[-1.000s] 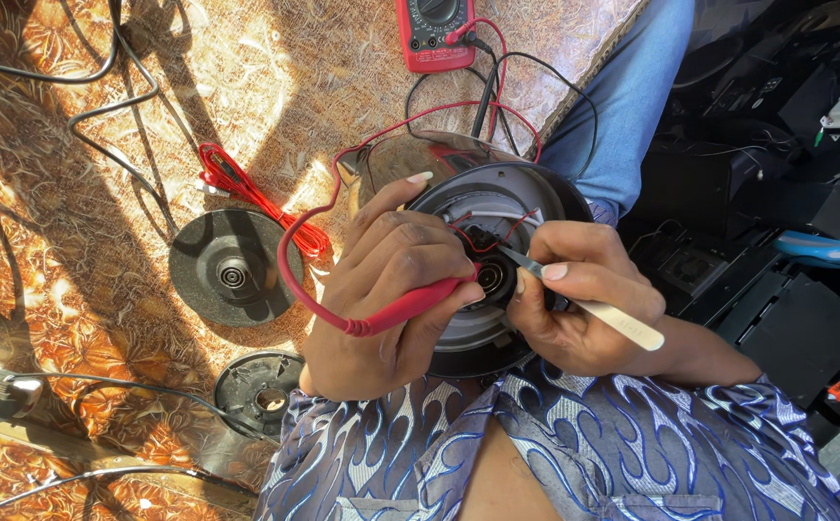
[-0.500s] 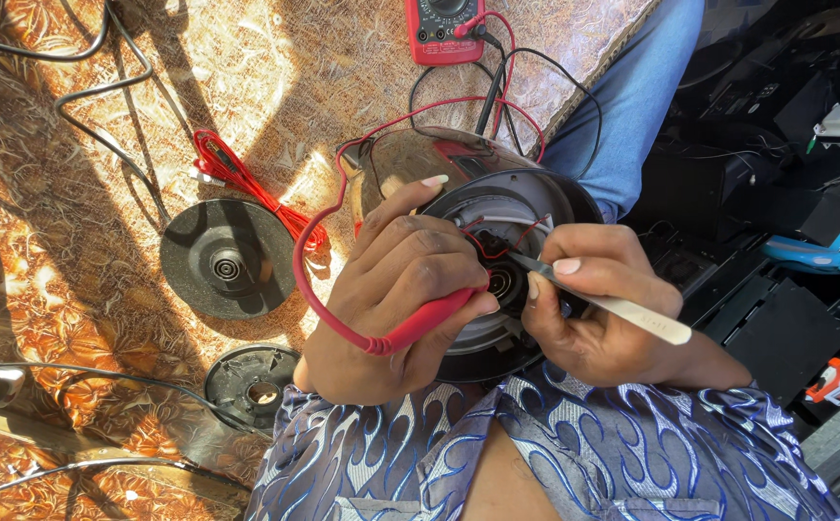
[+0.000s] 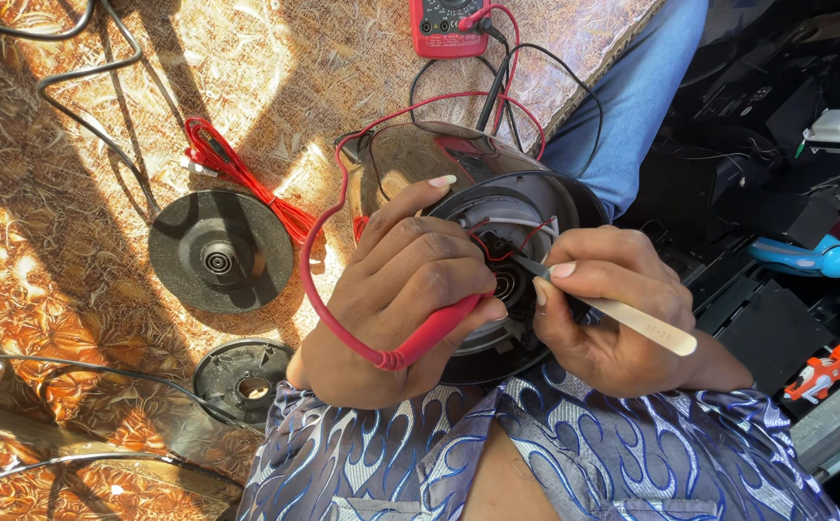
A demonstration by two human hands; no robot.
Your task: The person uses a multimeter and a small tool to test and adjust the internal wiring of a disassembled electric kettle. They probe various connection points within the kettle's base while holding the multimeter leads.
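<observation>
Red plastic test probe (image 3: 436, 331) lies clamped in the left hand (image 3: 403, 301), whose fingers are closed around it. Its tip meets the upturned round metal kettle base (image 3: 512, 275) on the person's lap. At the same spot, the right hand (image 3: 611, 311) pinches slim cream-handled tweezers (image 3: 632, 318). Near the top edge, a red multimeter (image 3: 449, 24) rests on the golden patterned cloth (image 3: 102, 193). At left lies a black round disc (image 3: 219, 250).

upturned kettle base (image 3: 497, 280), red probe (image 3: 430, 333), tweezers (image 3: 623, 314)
</observation>
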